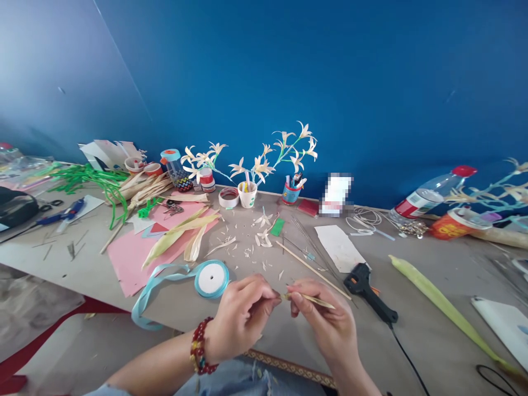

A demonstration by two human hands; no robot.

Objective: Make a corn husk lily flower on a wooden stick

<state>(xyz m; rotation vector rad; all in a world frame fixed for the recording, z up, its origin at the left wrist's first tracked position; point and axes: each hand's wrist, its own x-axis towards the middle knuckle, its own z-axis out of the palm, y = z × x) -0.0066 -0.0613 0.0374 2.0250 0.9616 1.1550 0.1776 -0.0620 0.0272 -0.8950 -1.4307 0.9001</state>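
Low in the middle of the head view, a small pale husk piece [317, 301] lies across the fingers of my right hand [325, 313], pinched between thumb and fingertips. My left hand [245, 313], with a red bead bracelet on its wrist, has thumb and fingers pressed together at the left tip of that piece. The fingertips of both hands nearly meet. A roll of light blue ribbon [212, 279] lies left of my left hand, its loose end trailing off the table edge. Small white petal scraps [264, 237] are scattered beyond the hands.
A black glue gun [369, 291] lies right of my right hand, beside a white card [340, 247] and a long green husk [441, 297]. Husk flowers stand in a white cup [247, 197] at the back. Pink paper [132, 258] lies left.
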